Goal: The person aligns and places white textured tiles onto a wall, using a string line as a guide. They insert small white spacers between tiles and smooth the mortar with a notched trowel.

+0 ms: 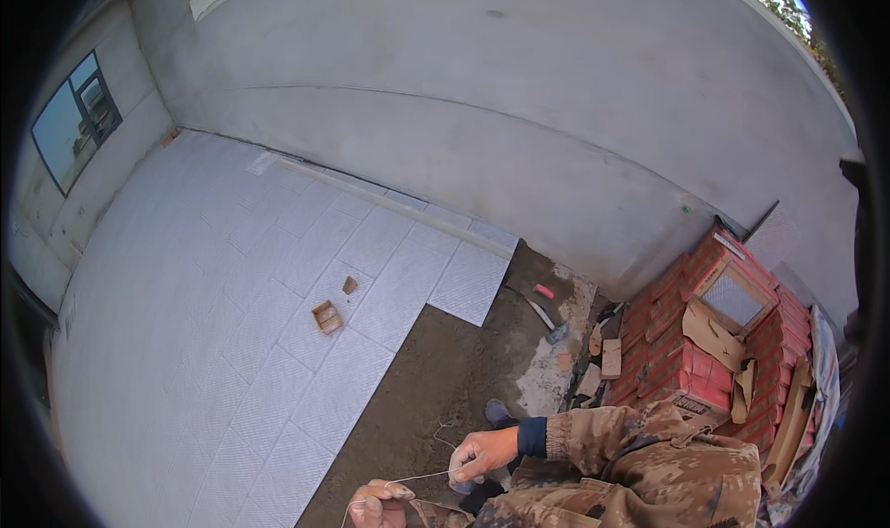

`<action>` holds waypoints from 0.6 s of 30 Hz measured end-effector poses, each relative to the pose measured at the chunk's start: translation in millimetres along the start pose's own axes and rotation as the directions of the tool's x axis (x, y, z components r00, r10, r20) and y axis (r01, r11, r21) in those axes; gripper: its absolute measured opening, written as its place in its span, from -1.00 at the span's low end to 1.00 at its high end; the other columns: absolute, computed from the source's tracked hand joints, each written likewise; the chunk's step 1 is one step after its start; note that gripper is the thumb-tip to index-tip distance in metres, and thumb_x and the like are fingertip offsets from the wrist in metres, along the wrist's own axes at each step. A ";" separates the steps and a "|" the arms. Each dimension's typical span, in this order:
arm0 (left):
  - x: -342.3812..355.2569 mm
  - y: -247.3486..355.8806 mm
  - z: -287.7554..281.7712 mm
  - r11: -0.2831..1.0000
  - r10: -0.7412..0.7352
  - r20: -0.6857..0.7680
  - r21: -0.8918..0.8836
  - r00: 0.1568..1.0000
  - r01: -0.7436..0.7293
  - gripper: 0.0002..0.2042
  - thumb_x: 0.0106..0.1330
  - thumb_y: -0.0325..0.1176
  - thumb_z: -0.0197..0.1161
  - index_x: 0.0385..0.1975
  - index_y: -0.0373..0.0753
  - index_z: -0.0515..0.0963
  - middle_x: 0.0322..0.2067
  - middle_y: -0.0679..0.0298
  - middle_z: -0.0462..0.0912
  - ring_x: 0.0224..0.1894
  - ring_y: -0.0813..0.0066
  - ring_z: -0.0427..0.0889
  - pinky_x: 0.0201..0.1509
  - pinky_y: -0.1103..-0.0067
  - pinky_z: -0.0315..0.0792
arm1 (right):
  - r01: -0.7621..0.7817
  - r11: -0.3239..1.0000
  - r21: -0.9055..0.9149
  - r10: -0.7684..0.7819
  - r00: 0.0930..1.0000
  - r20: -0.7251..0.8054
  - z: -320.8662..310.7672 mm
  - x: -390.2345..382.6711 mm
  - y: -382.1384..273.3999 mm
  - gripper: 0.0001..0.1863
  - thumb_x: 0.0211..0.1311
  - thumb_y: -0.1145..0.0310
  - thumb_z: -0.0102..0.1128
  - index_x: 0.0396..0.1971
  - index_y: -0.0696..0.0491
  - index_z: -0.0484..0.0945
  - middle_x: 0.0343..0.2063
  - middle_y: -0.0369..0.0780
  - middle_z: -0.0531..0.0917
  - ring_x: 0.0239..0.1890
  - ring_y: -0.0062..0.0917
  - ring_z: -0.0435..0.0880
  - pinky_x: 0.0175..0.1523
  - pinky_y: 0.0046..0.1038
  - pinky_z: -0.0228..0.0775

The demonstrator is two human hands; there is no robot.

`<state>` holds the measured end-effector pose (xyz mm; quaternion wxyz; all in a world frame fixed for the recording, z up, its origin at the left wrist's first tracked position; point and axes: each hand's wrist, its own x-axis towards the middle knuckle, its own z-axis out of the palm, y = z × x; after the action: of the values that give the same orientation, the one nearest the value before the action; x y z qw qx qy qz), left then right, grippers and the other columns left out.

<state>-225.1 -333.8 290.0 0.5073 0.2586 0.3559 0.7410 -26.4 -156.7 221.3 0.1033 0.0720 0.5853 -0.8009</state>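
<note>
A thin pale string (422, 477) runs between my two hands over the edge of the laid tiles. The fingers of my left hand (378, 505) are pinched on it, and one end of the string trails down past them. Slightly higher and to the right, my right hand (484, 456) is closed on the same string, with a loose curl showing above its fingers. Below the hands lies brown bare ground (408, 407), beside the grey textured floor tiles (343, 394). A shoe tip (498, 409) shows just beyond my right hand.
Red tile cartons (654, 343) are stacked at the right, with torn cardboard (712, 335) on them. Brick pieces (611, 358), a hammer-like tool (556, 333) and a pink object (543, 292) lie nearby. A small open box (327, 318) sits on the tiles. Behind stands a grey wall (445, 55).
</note>
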 end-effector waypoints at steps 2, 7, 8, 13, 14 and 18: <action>-4.6 9.4 -21.3 0.987 0.083 -0.120 -0.125 0.989 -0.098 -0.73 0.47 -0.17 0.03 -0.29 -0.26 0.52 -0.27 0.18 0.56 -0.23 0.29 0.57 -0.12 0.38 0.48 | -0.023 1.000 -0.017 0.021 0.991 -0.128 -7.2 -12.7 1.1 -0.63 0.34 0.05 0.17 -0.27 0.11 0.63 -0.50 -0.39 0.55 -0.39 -0.73 0.46 -0.26 -0.58 0.31; -12.5 26.1 -79.1 0.923 0.143 -0.432 -0.267 0.891 -0.278 -0.74 0.45 -0.20 0.03 -0.26 -0.25 0.57 -0.30 0.23 0.64 -0.24 0.34 0.57 -0.12 0.43 0.49 | -0.052 0.990 -0.127 0.006 0.941 -0.339 -61.4 -60.2 8.6 -0.65 0.34 0.11 0.18 -0.21 0.14 0.64 -0.44 -0.36 0.60 -0.37 -0.69 0.50 -0.28 -0.55 0.36; -10.2 23.5 -88.2 0.923 0.130 -0.480 -0.260 0.868 -0.282 -0.75 0.44 -0.22 0.03 -0.26 -0.25 0.58 -0.29 0.23 0.65 -0.25 0.35 0.57 -0.13 0.43 0.49 | -0.013 0.985 -0.170 -0.053 0.925 -0.377 -75.6 -74.1 10.6 -0.64 0.34 0.12 0.18 -0.19 0.14 0.65 -0.43 -0.35 0.61 -0.37 -0.68 0.50 -0.28 -0.54 0.37; 5.4 -8.7 -115.0 0.901 0.161 -0.662 -0.204 0.732 -0.383 -0.68 0.40 -0.23 -0.03 -0.41 -0.25 0.63 -0.39 0.18 0.69 -0.29 0.32 0.62 -0.18 0.42 0.51 | -0.121 0.991 -0.061 0.073 0.853 -0.516 -143.7 -156.0 15.3 -0.64 0.33 0.12 0.20 -0.16 0.13 0.66 -0.43 -0.34 0.64 -0.41 -0.69 0.52 -0.29 -0.54 0.39; 10.3 -16.1 -119.2 0.907 0.139 -0.686 -0.201 0.714 -0.370 -0.69 0.39 -0.23 -0.02 -0.43 -0.25 0.63 -0.41 0.19 0.69 -0.31 0.32 0.63 -0.19 0.41 0.52 | -0.148 0.986 -0.077 0.083 0.834 -0.546 -157.2 -172.6 12.6 -0.64 0.32 0.12 0.20 -0.17 0.13 0.66 -0.44 -0.34 0.64 -0.42 -0.69 0.52 -0.30 -0.54 0.39; 26.7 -48.3 -131.4 0.939 0.033 -0.750 -0.204 0.661 -0.278 -0.69 0.34 -0.24 0.00 -0.53 -0.23 0.60 -0.48 0.21 0.69 -0.39 0.31 0.64 -0.25 0.41 0.54 | -0.277 0.958 -0.079 0.161 0.742 -0.651 -207.5 -243.5 1.2 -0.66 0.30 0.08 0.21 -0.19 0.07 0.68 -0.52 -0.32 0.61 -0.44 -0.66 0.53 -0.31 -0.52 0.40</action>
<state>-304.9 -332.5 171.9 0.2878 -0.1125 0.3886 0.8680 208.5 60.3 214.6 -0.0022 0.3988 0.6389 -0.6578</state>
